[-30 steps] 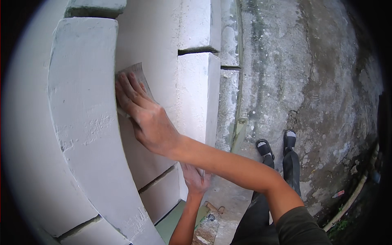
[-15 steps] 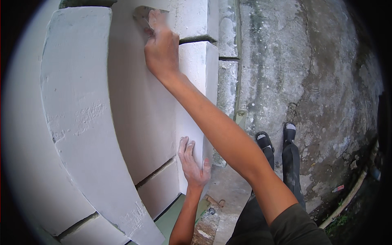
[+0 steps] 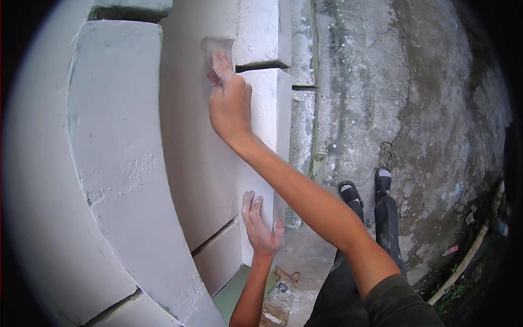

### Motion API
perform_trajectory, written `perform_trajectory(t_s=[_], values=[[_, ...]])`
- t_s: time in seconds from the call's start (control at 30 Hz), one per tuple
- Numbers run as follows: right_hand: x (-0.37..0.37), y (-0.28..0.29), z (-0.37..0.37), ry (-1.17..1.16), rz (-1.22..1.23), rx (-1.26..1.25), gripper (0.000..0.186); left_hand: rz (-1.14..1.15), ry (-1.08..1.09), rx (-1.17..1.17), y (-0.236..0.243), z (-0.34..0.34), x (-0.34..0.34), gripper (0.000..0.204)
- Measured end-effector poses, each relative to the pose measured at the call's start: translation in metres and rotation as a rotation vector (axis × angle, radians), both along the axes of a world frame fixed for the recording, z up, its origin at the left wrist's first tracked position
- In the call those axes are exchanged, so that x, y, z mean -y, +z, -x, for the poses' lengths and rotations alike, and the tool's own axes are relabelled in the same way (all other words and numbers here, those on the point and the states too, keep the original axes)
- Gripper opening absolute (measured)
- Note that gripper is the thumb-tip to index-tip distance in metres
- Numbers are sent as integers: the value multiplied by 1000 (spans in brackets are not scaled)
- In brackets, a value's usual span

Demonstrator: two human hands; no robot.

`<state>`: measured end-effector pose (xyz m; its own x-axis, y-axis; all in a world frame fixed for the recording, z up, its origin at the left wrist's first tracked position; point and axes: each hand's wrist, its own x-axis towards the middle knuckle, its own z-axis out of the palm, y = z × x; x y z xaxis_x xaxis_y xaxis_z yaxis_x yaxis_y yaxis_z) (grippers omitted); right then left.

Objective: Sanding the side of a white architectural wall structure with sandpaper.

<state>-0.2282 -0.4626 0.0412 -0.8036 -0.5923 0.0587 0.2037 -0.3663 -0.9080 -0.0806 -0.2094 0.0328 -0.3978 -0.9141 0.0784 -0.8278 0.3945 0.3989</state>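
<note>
Thin grey sheet [image 3: 217, 43], one: probably sandpaper; lay against the recessed wall panel [image 3: 196, 141], beside the gap between two white blocks.

Right hand [image 3: 231, 106], one: closed on the sheet, fingers stretched along it, apparently so that the fingertips could press it to the wall.

Left hand [image 3: 261, 229], one: open, whitened with dust, held no tool; rested at the edge of the nearer white block [image 3: 263, 120], fingers on one face and thumb apart, seemingly as a prop for the leaning body.

Raised white band [image 3: 117, 120], one: ran along the panel's other side, mostly smooth, with rough, pitted patches.

Green board [image 3: 231, 291], one: lay at the wall's lower end.

Concrete floor [image 3: 365, 92]: grey, stained, cracked and spotted with white.

Dark sandals [image 3: 350, 192], a pair: worn on the floor.

Pole [image 3: 463, 264], one: lay slanted at the far right, near some greenery.
</note>
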Motion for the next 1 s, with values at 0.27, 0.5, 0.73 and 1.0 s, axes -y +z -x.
perform_trajectory(t_s=[0.27, 0.5, 0.73, 1.0], values=[[17, 23, 57, 215, -152, 130, 46, -8, -4, -21, 2, 3, 2, 61], [68, 22, 90, 117, -273, -48, 48, -27, -10, -21, 0, 5, 1, 61], [28, 5, 51, 133, -120, 13, 40, -21, 17, -44, -1, -2, 1, 65], [22, 3, 47, 157, -119, -33, 42, -10, 25, -19, 3, -4, 1, 64]])
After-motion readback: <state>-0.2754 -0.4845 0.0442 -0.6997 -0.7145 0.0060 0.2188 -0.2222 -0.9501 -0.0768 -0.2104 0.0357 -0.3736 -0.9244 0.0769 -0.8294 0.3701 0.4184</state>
